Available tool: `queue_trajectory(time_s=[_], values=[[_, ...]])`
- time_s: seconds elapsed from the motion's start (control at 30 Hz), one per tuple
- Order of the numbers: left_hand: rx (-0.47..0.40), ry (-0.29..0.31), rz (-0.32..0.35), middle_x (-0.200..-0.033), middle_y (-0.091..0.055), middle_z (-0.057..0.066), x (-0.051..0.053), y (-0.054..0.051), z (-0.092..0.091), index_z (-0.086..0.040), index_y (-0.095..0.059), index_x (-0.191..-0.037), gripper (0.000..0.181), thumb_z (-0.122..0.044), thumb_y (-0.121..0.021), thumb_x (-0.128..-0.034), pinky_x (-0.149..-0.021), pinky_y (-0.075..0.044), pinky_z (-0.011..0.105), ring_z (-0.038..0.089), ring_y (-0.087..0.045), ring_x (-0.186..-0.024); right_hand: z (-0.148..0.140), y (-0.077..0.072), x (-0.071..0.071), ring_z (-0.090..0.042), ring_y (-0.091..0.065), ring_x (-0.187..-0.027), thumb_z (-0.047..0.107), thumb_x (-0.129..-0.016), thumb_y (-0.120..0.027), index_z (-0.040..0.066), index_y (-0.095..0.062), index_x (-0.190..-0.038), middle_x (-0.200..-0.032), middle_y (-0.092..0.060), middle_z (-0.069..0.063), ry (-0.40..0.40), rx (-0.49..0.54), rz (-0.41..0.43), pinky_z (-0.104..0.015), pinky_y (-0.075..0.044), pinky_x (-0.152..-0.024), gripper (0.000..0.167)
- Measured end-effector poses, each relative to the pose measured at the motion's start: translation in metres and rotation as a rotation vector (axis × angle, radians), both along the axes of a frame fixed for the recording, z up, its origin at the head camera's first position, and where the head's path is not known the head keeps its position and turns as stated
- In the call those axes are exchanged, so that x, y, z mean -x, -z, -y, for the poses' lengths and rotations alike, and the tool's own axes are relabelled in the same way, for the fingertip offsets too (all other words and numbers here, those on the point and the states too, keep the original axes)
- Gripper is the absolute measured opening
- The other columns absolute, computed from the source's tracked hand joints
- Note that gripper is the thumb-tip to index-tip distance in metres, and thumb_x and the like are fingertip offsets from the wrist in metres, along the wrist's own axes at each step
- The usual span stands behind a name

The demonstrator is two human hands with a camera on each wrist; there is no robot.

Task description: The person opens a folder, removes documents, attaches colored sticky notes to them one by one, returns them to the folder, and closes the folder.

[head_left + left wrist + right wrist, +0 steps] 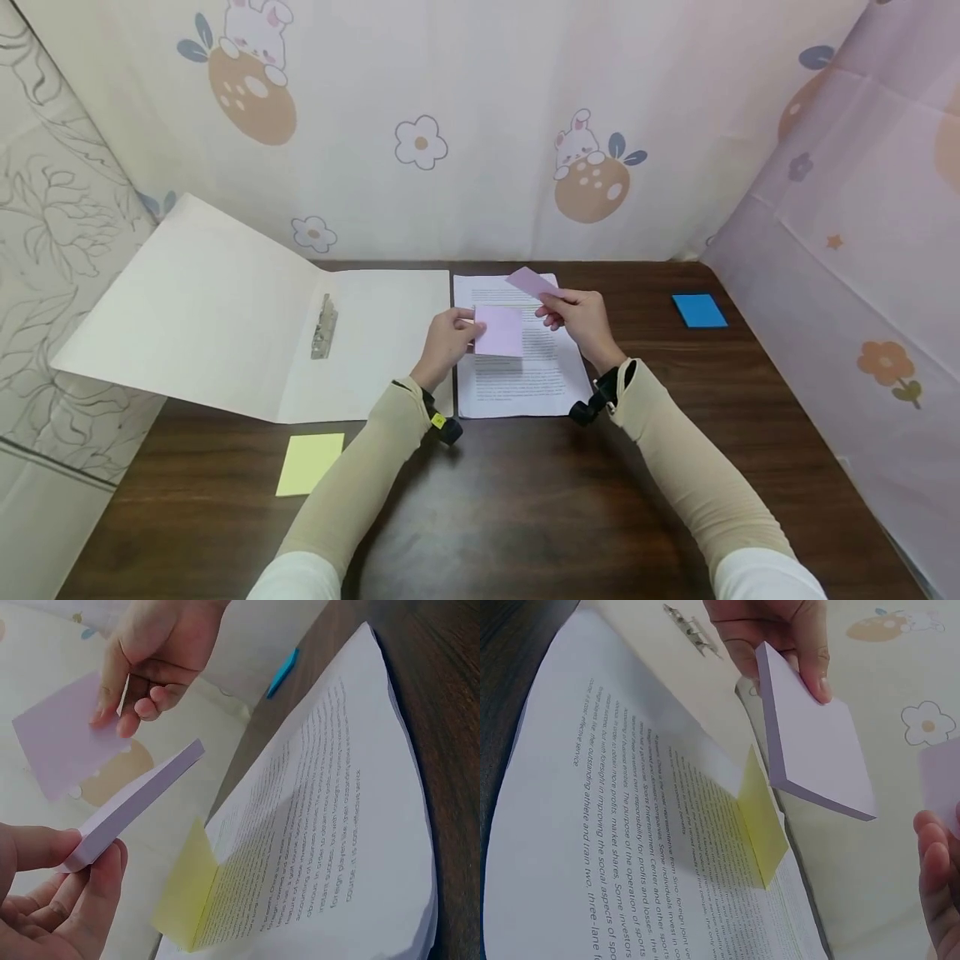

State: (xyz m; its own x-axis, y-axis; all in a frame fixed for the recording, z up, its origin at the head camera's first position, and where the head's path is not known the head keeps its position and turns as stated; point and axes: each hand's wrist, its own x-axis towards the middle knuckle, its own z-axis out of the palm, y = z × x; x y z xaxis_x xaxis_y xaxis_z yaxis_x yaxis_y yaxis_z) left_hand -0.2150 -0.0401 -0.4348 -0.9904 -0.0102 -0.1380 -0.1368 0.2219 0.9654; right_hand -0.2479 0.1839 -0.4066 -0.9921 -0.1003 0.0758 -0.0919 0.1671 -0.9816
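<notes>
In the head view my left hand [447, 342] pinches a purple sticky note pad [498, 332] by its left edge, above the printed sheets [517, 390]. My right hand [588, 325] holds a single purple sticky note [533, 282] between thumb and fingers, up and to the right of the pad. Both wrist views show the note apart from the pad. A yellow sticky note [187, 889] is on the top sheet and stands partly raised from it; in the head view it cannot be made out. The sheets lie in a stack covered with text.
Left of the sheets lies an open white folder [382, 333], its cover raised, with a metal clip [324, 329] inside. A yellow sticky note pad [309, 464] lies at the front left of the table [525, 517]. A blue pad [699, 311] lies at the right. Curtains stand behind.
</notes>
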Motion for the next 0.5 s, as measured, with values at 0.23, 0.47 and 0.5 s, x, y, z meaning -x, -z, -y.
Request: queue_trajectory(time_s=[0.23, 0.47, 0.5], values=[[0.014, -0.017, 0.011, -0.101, -0.068, 0.013, 0.0005, 0.0008, 0.0007, -0.003, -0.059, -0.124, 0.033, -0.016, -0.063, -0.0939, -0.076, -0.059, 0.031, 0.022, -0.069, -0.087, -0.0013, 0.0003, 0.0001, -0.008, -0.064, -0.060, 0.009, -0.094, -0.063, -0.011, -0.065, -0.117, -0.070, -0.071, 0.007, -0.028, 0.012, 0.001, -0.019, -0.056, -0.060, 0.031], [0.012, -0.018, 0.003, -0.101, -0.068, 0.012, 0.0017, 0.0012, 0.0007, -0.003, -0.059, -0.124, 0.034, -0.017, -0.063, -0.0938, -0.076, -0.059, 0.031, 0.021, -0.069, -0.087, -0.0046, 0.0053, 0.0009, -0.008, -0.065, -0.064, 0.009, -0.094, -0.062, -0.011, -0.065, -0.117, -0.075, -0.071, 0.005, -0.008, 0.013, 0.022, -0.019, -0.056, -0.064, 0.031], [0.012, -0.018, 0.002, -0.101, -0.068, 0.012, 0.0019, 0.0014, 0.0009, -0.004, -0.059, -0.124, 0.034, -0.017, -0.063, -0.0938, -0.076, -0.059, 0.031, 0.022, -0.069, -0.087, -0.0050, 0.0061, 0.0011, -0.008, -0.066, -0.065, 0.009, -0.094, -0.062, -0.011, -0.065, -0.117, -0.075, -0.071, 0.005, -0.006, 0.011, 0.024, -0.019, -0.057, -0.065, 0.031]])
